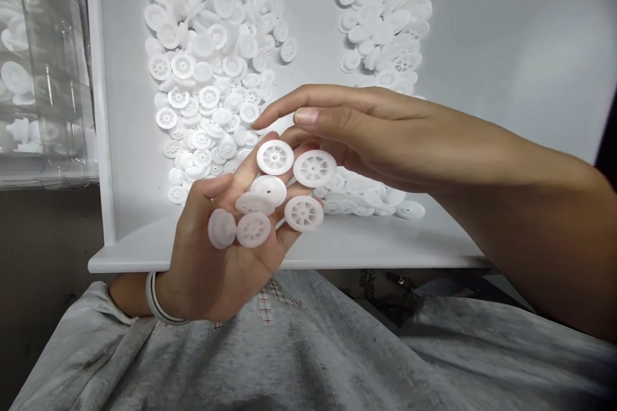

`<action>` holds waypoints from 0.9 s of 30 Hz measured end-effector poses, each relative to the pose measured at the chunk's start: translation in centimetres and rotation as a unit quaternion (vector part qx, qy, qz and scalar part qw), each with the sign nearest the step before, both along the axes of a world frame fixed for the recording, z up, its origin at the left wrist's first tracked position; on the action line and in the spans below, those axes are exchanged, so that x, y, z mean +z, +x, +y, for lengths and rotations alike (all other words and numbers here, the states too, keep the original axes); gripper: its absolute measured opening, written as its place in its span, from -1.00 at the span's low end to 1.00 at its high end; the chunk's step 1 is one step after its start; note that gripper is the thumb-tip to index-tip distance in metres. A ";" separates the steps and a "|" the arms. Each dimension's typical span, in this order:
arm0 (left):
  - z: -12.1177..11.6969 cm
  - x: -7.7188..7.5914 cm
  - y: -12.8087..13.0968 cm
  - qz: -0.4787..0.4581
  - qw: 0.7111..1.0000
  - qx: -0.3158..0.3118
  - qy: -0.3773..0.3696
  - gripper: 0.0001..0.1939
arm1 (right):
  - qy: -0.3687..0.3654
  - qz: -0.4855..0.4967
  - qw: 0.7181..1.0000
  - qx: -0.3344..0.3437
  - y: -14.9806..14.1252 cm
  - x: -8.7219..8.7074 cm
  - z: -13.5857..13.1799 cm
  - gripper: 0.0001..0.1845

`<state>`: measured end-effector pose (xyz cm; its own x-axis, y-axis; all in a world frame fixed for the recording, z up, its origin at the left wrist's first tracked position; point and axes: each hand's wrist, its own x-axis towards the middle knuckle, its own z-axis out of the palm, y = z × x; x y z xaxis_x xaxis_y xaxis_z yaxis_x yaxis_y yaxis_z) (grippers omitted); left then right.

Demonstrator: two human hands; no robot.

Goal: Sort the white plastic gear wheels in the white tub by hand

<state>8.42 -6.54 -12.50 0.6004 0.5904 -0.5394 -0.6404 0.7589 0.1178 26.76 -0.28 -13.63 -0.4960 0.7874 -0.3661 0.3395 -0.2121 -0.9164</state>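
My left hand (226, 257) is held palm up over my lap, just in front of the white tray (308, 250). Several white plastic gear wheels (270, 196) lie spread on its fingers and palm. My right hand (366, 135) reaches in from the right, palm down, fingers stretched out flat just above the wheels; its thumb tip is near the upper wheels (314, 168). I cannot see anything gripped in the right hand.
A large pile of white wheels (212, 64) fills the tray's left half and a smaller pile (385, 19) lies at the back right, with more wheels (376, 202) under my right hand. Clear plastic bags with parts (38, 77) stand to the left. Grey clothing (289, 347) covers my lap.
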 end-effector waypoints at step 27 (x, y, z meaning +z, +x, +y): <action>-0.2 0.2 -0.4 0.007 1.000 -0.014 -0.018 -0.37 | 0.171 -0.141 0.975 0.031 -7.6 -2.7 6.6 -0.94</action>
<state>7.97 -6.75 -12.34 0.6086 0.5541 -0.5680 -0.6179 0.7800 0.0989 19.12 6.31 -16.36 -0.4650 0.8586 -0.2157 0.5906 0.1194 -0.7981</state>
